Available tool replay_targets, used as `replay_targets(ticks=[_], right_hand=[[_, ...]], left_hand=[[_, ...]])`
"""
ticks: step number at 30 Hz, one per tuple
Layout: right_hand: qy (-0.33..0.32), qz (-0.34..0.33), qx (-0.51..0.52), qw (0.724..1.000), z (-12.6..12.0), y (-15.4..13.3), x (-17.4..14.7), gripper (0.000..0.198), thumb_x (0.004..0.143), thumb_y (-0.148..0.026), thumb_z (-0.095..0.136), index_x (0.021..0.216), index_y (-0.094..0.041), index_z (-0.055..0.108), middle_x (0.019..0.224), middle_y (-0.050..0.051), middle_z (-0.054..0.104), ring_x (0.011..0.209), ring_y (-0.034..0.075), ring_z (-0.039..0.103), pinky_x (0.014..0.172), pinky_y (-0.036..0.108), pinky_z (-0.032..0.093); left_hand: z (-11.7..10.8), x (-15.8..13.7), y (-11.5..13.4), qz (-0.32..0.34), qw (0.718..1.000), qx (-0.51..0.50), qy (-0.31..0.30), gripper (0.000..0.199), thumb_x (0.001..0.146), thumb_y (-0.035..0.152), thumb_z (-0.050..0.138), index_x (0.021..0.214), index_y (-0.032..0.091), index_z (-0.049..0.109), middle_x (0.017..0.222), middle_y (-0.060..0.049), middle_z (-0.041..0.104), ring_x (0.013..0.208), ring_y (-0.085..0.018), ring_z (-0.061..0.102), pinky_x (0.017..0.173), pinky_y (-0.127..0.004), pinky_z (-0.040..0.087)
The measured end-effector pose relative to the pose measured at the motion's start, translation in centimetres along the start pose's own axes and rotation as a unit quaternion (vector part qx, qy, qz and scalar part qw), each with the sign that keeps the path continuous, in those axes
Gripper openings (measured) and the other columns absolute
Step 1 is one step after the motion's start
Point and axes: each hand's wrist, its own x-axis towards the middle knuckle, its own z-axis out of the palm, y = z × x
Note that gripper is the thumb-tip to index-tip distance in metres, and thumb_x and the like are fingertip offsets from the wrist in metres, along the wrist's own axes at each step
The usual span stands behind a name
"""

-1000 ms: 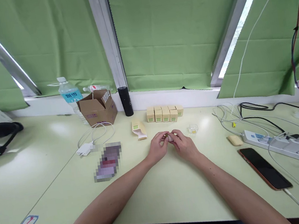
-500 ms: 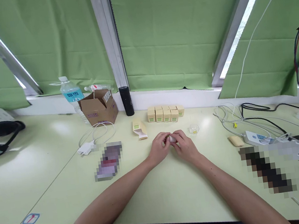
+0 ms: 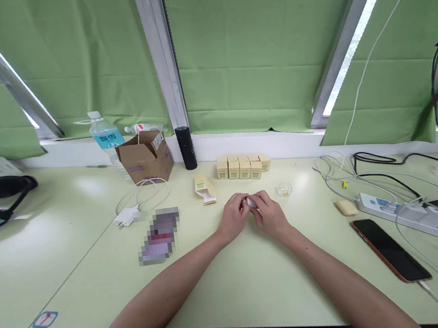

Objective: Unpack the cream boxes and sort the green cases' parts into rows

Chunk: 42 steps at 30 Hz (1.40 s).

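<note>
Both hands meet over the middle of the table (image 3: pixel 233 275), fingers closed around a small white rounded object (image 3: pixel 250 203) whose kind I cannot make out. My left hand (image 3: pixel 233 218) pinches its left end, and my right hand (image 3: pixel 269 215) grips it from the right. Fingers cover much of it. Beyond my left hand lies an opened small cardboard box (image 3: pixel 205 189) with its flap out. To the right of my right hand sits a small clear plastic container (image 3: pixel 284 190) with something yellow in it.
Several small tan boxes (image 3: pixel 243 167) stand in a row at the back. A brown carton (image 3: pixel 146 160), water bottle (image 3: pixel 107 138) and black cylinder (image 3: pixel 185 148) are at back left. A phone (image 3: pixel 392 250), power strip (image 3: pixel 407 214) and tangled cables lie right; a charger (image 3: pixel 126 217) lies left.
My hands stay together at nearly the same spot, with only slight finger movement around the white object. The view has shifted very slightly.
</note>
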Motion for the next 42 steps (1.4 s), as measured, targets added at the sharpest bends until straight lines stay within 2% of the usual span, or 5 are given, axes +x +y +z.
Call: replay_targets(ticks=[11,19,29,37,42], right_hand=[[0.061,0.054,0.12,0.989,-0.5,1.1,-0.1,0.025,0.1,-0.03,0.054,0.124,-0.024,0.061,0.113,0.011,0.06,0.097,0.024,0.066,0.071,0.036,0.065],[0.041,0.118,0.236,0.964,-0.3,0.5,0.1,0.023,0.098,-0.033,0.056,0.118,-0.026,0.065,0.109,0.008,0.061,0.09,0.02,0.067,0.067,0.034,0.067],[0.051,0.138,0.152,0.977,-0.2,0.3,0.3,0.021,0.098,-0.032,0.052,0.113,-0.024,0.065,0.111,0.01,0.066,0.098,0.023,0.066,0.07,0.033,0.062],[0.185,0.19,0.111,0.958,-2.4,3.2,0.9,0.025,0.096,-0.036,0.056,0.117,-0.023,0.062,0.114,0.012,0.065,0.098,0.025,0.062,0.079,0.04,0.056],[0.118,0.165,-0.03,0.979,-1.5,6.1,0.1,0.03,0.094,-0.031,0.055,0.121,-0.022,0.064,0.112,0.012,0.07,0.106,0.03,0.057,0.094,0.051,0.047]], left_hand=[[-1.7,0.0,-0.6,0.001,0.992,-0.101,-0.077,0.05,0.088,0.024,0.065,0.137,0.028,0.056,0.146,-0.011,0.053,0.105,-0.021,0.063,0.091,-0.039,0.052],[-1.1,0.3,-0.8,-0.061,0.99,-0.099,-0.08,0.039,0.085,0.027,0.071,0.124,0.028,0.064,0.12,-0.005,0.067,0.111,-0.022,0.061,0.1,-0.039,0.05],[-0.3,0.5,-0.8,-0.081,0.989,-0.107,-0.065,0.035,0.084,0.028,0.072,0.119,0.027,0.067,0.12,-0.005,0.069,0.105,-0.021,0.063,0.096,-0.039,0.053],[-0.2,1.3,-3.2,-0.151,0.978,-0.146,-0.002,0.037,0.084,0.025,0.071,0.119,0.021,0.064,0.116,-0.008,0.072,0.082,-0.015,0.066,0.08,-0.033,0.057],[-0.2,1.5,-3.5,-0.147,0.976,-0.157,0.018,0.039,0.084,0.022,0.069,0.123,0.02,0.064,0.118,-0.009,0.072,0.096,-0.017,0.068,0.084,-0.032,0.056]])
